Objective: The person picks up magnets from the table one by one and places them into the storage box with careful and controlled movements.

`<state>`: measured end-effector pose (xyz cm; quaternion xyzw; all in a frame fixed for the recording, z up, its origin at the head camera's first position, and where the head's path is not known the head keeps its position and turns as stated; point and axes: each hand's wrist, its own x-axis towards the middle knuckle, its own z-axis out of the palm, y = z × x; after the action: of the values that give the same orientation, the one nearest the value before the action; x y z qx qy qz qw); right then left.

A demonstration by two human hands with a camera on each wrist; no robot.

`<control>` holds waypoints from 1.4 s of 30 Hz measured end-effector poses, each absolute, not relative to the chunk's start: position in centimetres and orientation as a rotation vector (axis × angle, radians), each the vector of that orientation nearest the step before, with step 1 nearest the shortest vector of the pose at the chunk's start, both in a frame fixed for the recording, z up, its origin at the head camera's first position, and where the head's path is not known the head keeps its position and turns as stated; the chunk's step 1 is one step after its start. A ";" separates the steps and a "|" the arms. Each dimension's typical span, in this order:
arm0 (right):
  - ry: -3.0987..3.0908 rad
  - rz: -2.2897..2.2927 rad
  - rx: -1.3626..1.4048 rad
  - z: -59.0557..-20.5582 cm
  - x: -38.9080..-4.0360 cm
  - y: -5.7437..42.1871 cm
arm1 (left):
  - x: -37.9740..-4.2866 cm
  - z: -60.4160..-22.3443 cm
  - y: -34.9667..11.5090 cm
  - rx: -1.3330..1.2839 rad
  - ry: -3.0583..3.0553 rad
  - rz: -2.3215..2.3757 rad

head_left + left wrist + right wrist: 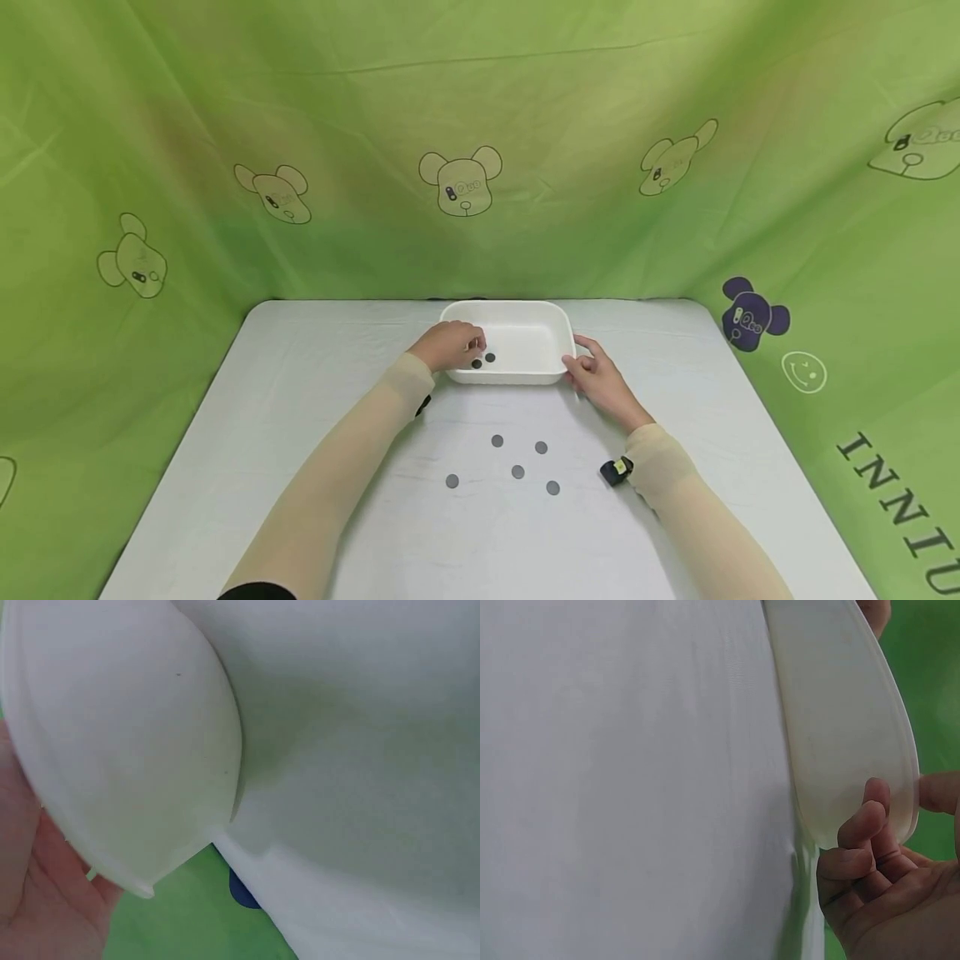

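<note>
A white rectangular dish (540, 378) with rounded corners stands at the far edge of the table. Over its left end, my left hand (448, 344) reaches in with bent fingers; whether anything is between the fingertips I cannot tell. Two small dark discs lie inside close to that hand, one dark disc (490, 357) slightly farther right than the other. At the front right corner, my right hand (600, 383) grips the dish's rim and wall. The right wrist view shows the right hand's bent fingers (861, 823) against the outside wall of the dish (840, 712).
Several grey discs, among them a grey disc (517, 472), lie scattered on the white-covered table (420, 542) in front of the dish. A green printed cloth (345, 167) hangs behind the table and along both sides. Black straps (617, 471) sit at the wrists.
</note>
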<state>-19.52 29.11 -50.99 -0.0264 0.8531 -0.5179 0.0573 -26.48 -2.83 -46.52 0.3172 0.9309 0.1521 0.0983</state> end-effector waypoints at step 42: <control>2.527 -1.572 -0.077 -47.0 -18.1 27.9 | -17.7 -44.7 -11.2 0.989 2.887 0.931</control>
<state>-18.08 27.88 -47.03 -0.0256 0.8460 -0.5263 0.0819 -17.72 -11.20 -44.74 0.3099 0.9046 0.2916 -0.0246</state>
